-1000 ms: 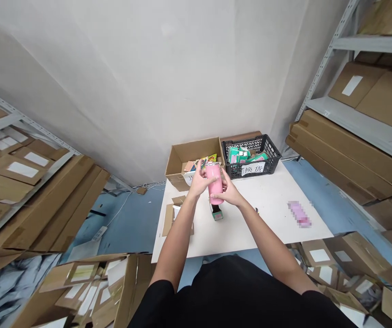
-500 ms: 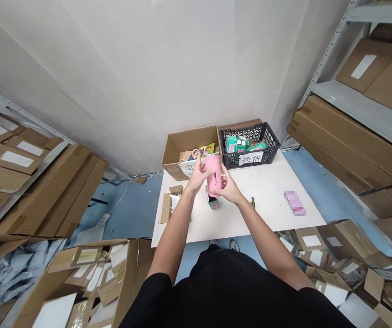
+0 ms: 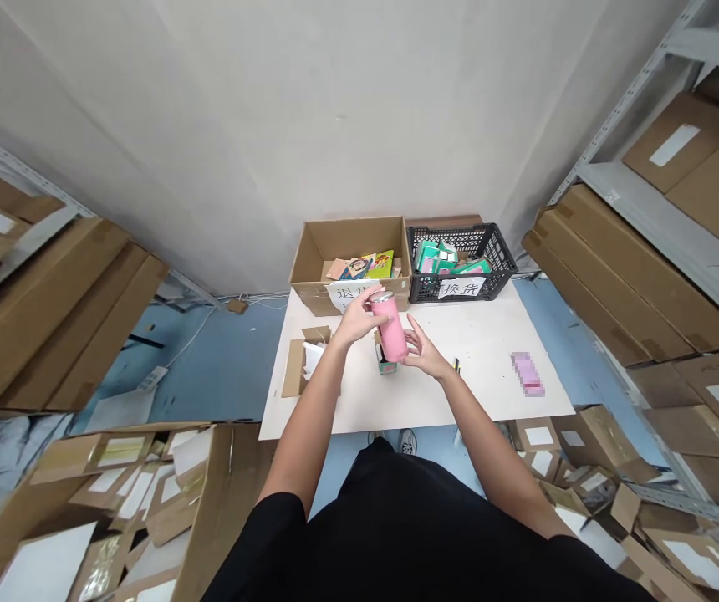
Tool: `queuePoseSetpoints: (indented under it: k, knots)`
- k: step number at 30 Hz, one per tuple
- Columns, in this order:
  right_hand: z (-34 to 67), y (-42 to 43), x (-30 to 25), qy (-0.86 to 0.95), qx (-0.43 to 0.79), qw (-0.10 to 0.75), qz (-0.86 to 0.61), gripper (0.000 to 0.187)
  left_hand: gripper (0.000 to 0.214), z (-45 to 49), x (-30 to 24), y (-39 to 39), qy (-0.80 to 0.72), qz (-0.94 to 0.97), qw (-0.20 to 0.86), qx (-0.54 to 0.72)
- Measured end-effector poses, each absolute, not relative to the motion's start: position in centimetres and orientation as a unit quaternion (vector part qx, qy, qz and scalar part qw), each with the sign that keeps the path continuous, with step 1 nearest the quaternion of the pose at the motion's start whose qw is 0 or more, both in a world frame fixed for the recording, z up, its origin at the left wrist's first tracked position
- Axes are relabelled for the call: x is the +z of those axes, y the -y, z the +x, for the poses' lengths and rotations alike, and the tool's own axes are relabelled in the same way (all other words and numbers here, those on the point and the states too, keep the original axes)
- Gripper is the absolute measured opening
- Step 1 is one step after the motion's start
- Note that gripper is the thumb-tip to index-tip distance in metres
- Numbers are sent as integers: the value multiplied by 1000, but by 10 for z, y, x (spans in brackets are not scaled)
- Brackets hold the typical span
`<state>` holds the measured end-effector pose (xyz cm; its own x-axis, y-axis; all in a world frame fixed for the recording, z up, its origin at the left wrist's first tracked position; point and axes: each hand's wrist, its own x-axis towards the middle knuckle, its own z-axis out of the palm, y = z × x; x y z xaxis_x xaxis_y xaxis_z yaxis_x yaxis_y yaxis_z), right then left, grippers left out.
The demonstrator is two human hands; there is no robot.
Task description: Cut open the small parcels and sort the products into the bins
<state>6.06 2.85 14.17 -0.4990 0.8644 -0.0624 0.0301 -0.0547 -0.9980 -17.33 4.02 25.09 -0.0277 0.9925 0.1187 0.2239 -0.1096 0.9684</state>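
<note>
A pink tumbler (image 3: 390,328) with a silver top is held tilted above the table, its top leaning left. My left hand (image 3: 359,318) is closed around its upper left side. Close by its lower right side is my right hand (image 3: 423,351), fingers apart and the lowest fingertips at the tumbler's base; whether they press on it is hard to see. Behind and below the tumbler stands a small green box (image 3: 387,367) with a dark opening, partly hidden. Left of my left forearm, an opened cardboard box (image 3: 294,368) has white material in it.
At the table's back are a cardboard carton (image 3: 309,294) with colourful booklets and a black crate (image 3: 502,266) with green boxes, both labelled. A yellow-black tool (image 3: 456,365) and a blurred pink item (image 3: 527,374) lie to the right. Shelves and carton-filled boxes (image 3: 209,502) flank the table.
The tumbler has turned so that its printed side no longer faces me, and its top leans further left. My right hand's fingers have loosened from its side. The view has shifted slightly.
</note>
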Motion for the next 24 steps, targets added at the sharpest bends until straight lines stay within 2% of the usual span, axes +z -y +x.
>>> queuePoseSetpoints:
  k: [4, 7, 10, 12, 19, 24]
  knots:
    - [39, -31, 93, 592, 553, 255, -527, 92, 95, -193, 226, -34, -577, 535, 353, 507]
    - [14, -29, 64, 610, 472, 191, -608, 72, 93, -196, 203, -32, -580, 498, 369, 529]
    - [-4, -26, 46, 623, 416, 190, -635, 36, 91, -192, 177, -33, -570, 456, 401, 554]
    - [-8, -23, 39, 622, 397, 202, -644, 20, 88, -190, 160, -34, -562, 441, 419, 560]
    - [-6, -14, 23, 523, 470, 237, -671, 36, 85, -201, 112, -28, -573, 464, 431, 521]
    - [-10, -9, 19, 453, 493, 272, -691, 38, 80, -203, 99, -16, -566, 544, 406, 468]
